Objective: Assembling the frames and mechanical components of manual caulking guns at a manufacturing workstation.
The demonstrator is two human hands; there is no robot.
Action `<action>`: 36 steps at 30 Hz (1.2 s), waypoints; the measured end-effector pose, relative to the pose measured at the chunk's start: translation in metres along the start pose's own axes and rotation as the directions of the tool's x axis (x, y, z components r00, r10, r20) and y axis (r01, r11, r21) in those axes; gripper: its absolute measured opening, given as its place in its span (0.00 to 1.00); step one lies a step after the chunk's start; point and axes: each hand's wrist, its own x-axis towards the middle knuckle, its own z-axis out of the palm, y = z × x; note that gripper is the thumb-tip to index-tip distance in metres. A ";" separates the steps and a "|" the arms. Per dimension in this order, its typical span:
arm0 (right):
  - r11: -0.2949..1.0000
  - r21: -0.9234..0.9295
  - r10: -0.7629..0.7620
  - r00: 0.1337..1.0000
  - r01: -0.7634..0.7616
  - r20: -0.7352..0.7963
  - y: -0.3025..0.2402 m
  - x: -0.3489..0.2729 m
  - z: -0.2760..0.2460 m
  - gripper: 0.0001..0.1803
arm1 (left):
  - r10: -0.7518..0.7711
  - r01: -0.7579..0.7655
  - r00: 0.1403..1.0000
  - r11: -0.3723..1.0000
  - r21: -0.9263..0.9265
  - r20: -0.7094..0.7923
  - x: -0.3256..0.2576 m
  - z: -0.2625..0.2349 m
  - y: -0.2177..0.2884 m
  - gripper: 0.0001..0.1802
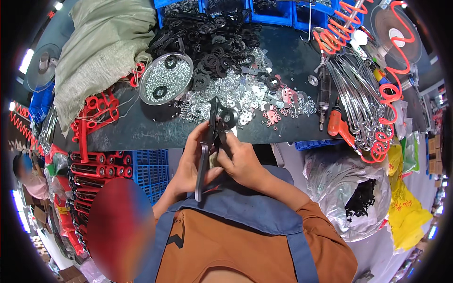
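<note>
In front of my chest, at the table's near edge, I hold a black handle assembly [203,165] with a long lever and a dark round disc at its upper end. My left hand [189,162] is closed around its left side, with the lever running down past the palm. My right hand [245,164] grips it from the right, fingers wrapped near the disc. The fingers partly hide the middle of the assembly. Just beyond both hands lies a heap of small metal parts [212,96], with red pieces [288,96] at its right.
Behind are black plastic parts [198,42] and blue bins [271,19]. A metal bowl [143,89] of small pieces, a woven sack [101,52] and red frames [96,113] stand left. At right: an air screwdriver [323,87], bent metal rods [358,94], a red coiled hose [389,89].
</note>
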 end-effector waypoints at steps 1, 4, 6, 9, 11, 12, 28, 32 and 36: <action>1.000 0.000 0.004 1.000 -0.004 0.006 0.001 -0.002 0.000 0.11 | 0.086 -0.086 0.996 0.995 0.047 -0.002 0.002 0.003 -0.005 0.47; 0.973 -0.066 -0.190 0.928 0.222 0.321 -0.011 -0.004 -0.009 0.14 | -0.071 0.019 0.946 0.986 -0.165 -0.315 0.005 0.008 0.007 0.39; 0.973 -0.072 -0.189 0.939 0.218 0.286 -0.007 -0.001 -0.026 0.14 | -0.160 0.009 0.936 0.901 -0.434 -0.314 0.004 -0.009 0.010 0.30; 0.994 -0.057 0.074 0.971 -0.090 -0.227 0.037 0.018 -0.057 0.13 | -0.196 0.012 0.893 0.910 -0.413 -0.406 0.003 -0.021 0.017 0.27; 0.968 -0.208 0.056 0.926 -0.142 -0.373 0.081 0.038 -0.086 0.10 | -0.091 0.104 0.916 0.995 0.010 -0.392 -0.001 -0.028 0.002 0.31; 0.967 -0.211 0.054 0.928 -0.140 -0.368 0.088 0.046 -0.090 0.10 | -0.096 0.099 0.934 0.995 -0.008 -0.344 -0.004 -0.031 -0.006 0.33; 0.938 -0.288 0.128 0.966 -0.192 -0.225 0.113 0.075 -0.106 0.10 | -0.253 0.210 0.950 0.952 -0.224 -0.183 -0.012 -0.029 -0.002 0.35; 0.947 -0.166 0.225 0.935 -0.277 -0.274 0.103 0.071 -0.102 0.10 | -0.218 0.188 0.967 0.959 -0.211 -0.133 -0.008 -0.025 -0.006 0.32; 0.909 -0.218 0.275 0.903 -0.356 -0.330 0.092 0.071 -0.107 0.08 | -0.244 0.199 0.960 0.940 -0.279 -0.139 -0.007 -0.023 -0.002 0.30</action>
